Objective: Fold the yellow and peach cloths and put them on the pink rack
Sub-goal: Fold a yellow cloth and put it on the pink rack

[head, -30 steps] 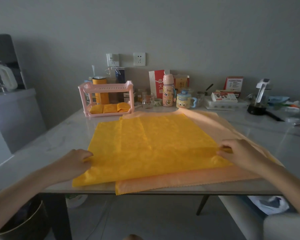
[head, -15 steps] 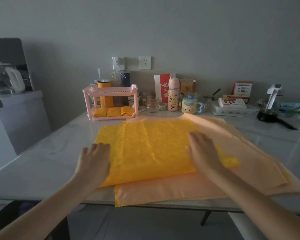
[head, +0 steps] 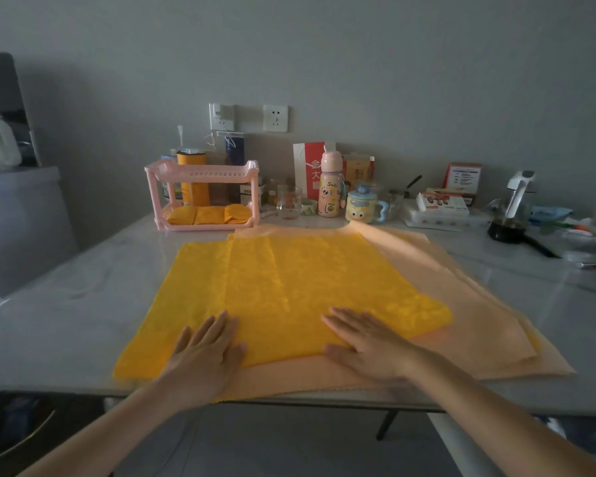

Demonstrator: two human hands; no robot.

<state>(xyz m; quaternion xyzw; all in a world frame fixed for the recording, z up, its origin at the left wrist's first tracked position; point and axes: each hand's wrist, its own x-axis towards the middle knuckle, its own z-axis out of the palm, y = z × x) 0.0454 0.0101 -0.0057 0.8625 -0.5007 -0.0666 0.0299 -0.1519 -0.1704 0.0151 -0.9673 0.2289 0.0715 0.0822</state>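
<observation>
Head view, dim room. I am watching both hands lying flat on the near strip of the yellow cloth. The left hand and the right hand are spread with straight fingers, palms down. They are pressing, not gripping; nothing is pinched or curled in either one.

The yellow cloth is lying open as one sheet on the table, stretching away from the hands toward the wall. Under it the peach cloths are showing along the near edge and fanning out to the right. More than one peach layer edge is visible there; I cannot tell how many.

The relation I am marking: the sheet's near edge is running crosswise in front of the person, a little skewed, with its left corner closer to the table edge. The whole sheet is sitting ahead of the fingertips. Each near corner is lying outboard of its own hand, left corner for the left, right corner for the right. I am judging a far-to-near or side-to-side fold as the likely next step.

The pink rack is standing at the far left, well apart from the cloth, nearer the left hand. Three folded yellow pieces are already sitting on its lower shelf.
</observation>
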